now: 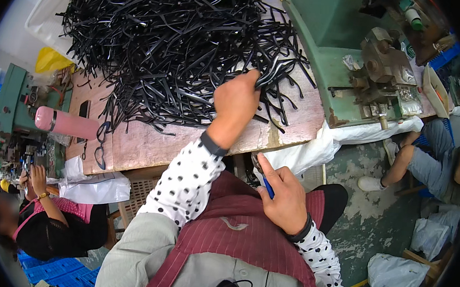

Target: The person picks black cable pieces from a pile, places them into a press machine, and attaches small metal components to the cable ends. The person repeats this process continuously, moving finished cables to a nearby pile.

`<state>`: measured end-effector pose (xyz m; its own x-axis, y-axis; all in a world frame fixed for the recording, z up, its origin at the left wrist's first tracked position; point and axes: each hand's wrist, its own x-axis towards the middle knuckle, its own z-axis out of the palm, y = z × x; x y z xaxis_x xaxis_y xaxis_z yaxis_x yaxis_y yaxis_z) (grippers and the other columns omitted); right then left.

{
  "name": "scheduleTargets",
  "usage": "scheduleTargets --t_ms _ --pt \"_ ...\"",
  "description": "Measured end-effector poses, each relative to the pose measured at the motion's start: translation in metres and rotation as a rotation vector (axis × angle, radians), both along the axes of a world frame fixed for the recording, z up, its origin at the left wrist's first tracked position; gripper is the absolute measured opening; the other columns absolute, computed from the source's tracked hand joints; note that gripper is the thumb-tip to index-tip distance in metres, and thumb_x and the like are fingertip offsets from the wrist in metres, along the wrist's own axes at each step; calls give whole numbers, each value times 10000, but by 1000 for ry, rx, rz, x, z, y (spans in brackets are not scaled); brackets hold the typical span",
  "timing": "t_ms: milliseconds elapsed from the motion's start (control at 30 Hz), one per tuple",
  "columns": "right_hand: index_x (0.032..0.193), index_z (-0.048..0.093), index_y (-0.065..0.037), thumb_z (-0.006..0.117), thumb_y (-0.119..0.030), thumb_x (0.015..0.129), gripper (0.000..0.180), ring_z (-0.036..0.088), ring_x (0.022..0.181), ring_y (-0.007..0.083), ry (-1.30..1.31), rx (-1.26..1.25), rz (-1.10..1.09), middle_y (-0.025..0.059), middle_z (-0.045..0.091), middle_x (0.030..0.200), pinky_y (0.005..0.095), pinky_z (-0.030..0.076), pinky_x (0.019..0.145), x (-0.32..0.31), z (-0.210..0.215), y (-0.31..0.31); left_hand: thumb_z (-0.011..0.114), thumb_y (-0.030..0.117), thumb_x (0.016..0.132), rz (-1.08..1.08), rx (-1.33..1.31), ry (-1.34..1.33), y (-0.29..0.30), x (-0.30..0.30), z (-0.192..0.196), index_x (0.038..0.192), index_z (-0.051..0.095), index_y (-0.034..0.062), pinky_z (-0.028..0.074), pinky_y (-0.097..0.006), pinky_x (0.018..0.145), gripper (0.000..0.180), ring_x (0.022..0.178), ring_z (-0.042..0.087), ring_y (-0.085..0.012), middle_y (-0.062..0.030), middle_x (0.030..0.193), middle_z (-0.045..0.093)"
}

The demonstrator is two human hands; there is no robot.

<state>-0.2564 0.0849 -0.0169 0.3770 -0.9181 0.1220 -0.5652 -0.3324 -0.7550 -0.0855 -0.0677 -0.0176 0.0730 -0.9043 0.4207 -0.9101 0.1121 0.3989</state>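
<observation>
A big heap of black eyeglass temples [167, 50] covers most of the worktable [136, 152]. At the heap's right side my left hand [237, 105] is closed around a small bunch of temples [273, 75], whose ends stick out past the fingers. In front of the table edge, above my lap, my right hand [286, 200] is wrapped round pliers with blue handles [268, 187]. Their dark jaws point up toward the table, and part of the handles is hidden in the palm.
On the table's left lie a pink bottle [67, 123], a phone [84, 110] and dark eyeglass frames [101, 148]. A green machine [351, 72] stands at the right. White cloth [345, 140] hangs by the table's right front. One person [53, 221] works at left; another sits at right.
</observation>
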Motion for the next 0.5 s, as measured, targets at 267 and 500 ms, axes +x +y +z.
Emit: scheduleTargets --t_ms 267,500 --pt "1433 457 -229 705 -69 755 739 524 744 298 -7 0 -50 107 482 811 406 447 674 -9 -10 -4 654 127 897 -48 356 1535 105 33 5 1000 585 4 374 -213 452 175 505 483 -62 -132 858 688" --pt "1398 504 -201 721 -50 723 724 533 780 289 29 -97 26 99 504 843 393 448 701 3 -1 1 603 137 947 -89 264 1211 107 41 -14 1073 576 43 398 -205 479 159 522 473 -47 -55 822 634"
